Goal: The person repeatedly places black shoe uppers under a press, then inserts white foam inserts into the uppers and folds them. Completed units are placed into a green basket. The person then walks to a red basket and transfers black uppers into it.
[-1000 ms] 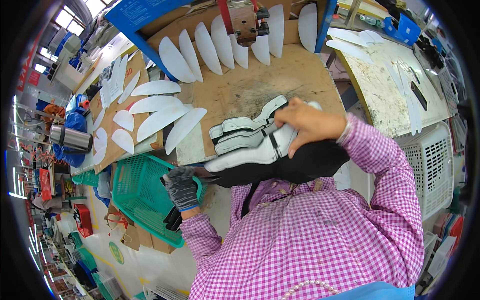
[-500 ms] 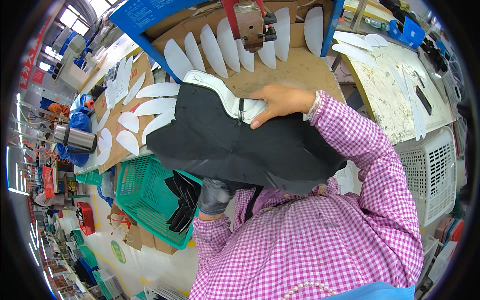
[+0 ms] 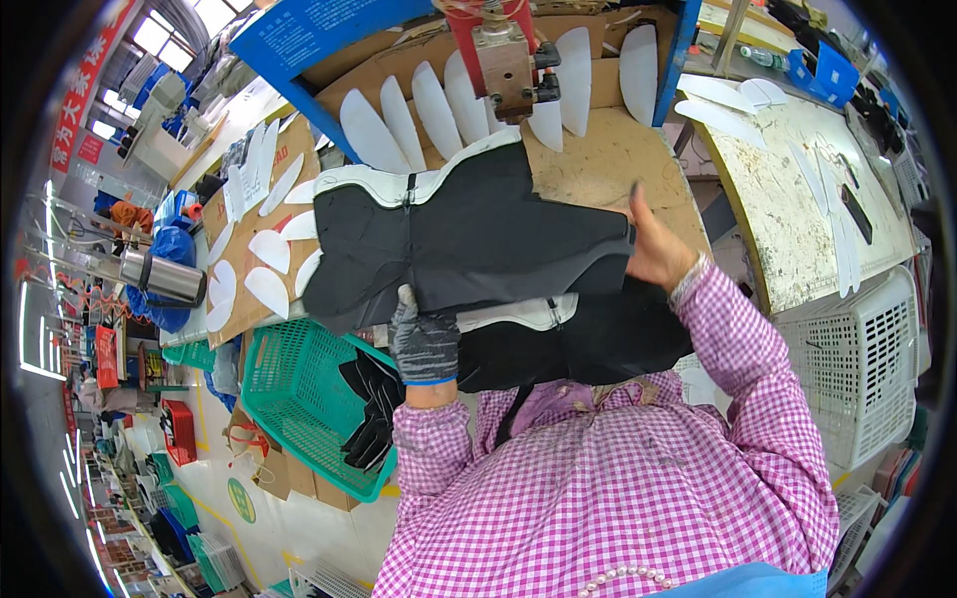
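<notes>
Black panel (image 3: 469,239), long axis crosswise, white edge (image 3: 349,179) forward, perhaps touches right hand (image 3: 660,242).

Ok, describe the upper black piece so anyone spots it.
Find the blue frame at the top, then the brown board at its foot. The upper black piece is partly over that board, left hand at its near edge, right hand at its right end. Unlike the lower black piece, it lies nearer the frame.

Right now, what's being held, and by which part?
The left hand holds the upper black cloth by its lower edge; right hand at its right end, grip unclear.
</notes>
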